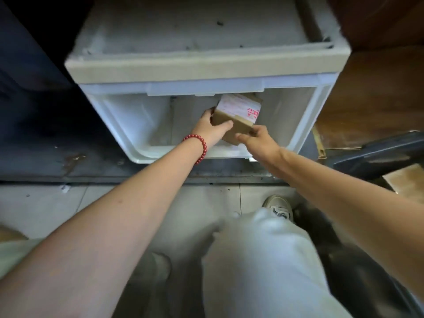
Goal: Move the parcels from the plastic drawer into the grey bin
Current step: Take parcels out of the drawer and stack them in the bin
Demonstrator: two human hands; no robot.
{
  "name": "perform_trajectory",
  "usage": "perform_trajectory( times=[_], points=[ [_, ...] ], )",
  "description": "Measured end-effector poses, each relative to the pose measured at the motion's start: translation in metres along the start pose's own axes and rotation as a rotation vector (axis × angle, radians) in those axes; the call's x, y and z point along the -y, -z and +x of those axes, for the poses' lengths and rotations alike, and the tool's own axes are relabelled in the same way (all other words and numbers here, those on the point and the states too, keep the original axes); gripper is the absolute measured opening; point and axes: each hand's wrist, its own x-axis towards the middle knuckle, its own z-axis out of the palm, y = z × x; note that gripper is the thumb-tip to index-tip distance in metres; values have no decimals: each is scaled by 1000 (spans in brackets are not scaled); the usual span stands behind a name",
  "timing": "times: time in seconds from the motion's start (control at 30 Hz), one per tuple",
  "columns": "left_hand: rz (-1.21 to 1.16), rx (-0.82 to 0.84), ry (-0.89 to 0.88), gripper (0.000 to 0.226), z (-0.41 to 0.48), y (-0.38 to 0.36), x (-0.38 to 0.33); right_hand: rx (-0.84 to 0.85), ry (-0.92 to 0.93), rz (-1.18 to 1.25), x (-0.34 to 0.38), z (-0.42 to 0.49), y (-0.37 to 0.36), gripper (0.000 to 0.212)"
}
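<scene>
The left hand (207,128) and right hand (259,141) hold a small brown cardboard parcel (238,115) with curled fingers, inside the open white plastic drawer (128,120). It must go to the grey bin, not seen here

One view, from a wide-angle camera worn on the person's head. It faces forward and steeply down. The white translucent plastic drawer (124,125) lies near, in the upper centre; the pale grey tiled floor (46,210) fills the lower field.

Tilted brown labelled parcel (236,119) inside open translucent plastic drawer (128,125)
</scene>
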Motion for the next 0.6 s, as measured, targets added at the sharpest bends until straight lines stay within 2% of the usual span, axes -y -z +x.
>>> perform_trajectory(
  times=[0.13,0.3,0.43,0.6],
  points=[
    [14,36,-52,55,-52,9,-33,-39,10,126,20,-57,25,39],
    [66,179,-21,56,-111,19,-51,-108,8,202,24,-129,48,29],
    [75,213,-11,43,-142,16,-42,-157,-33,297,6,-169,47,28],
    [50,185,-34,55,-164,3,-27,-209,-22,411,-18,-200,42,38]
  ],
)
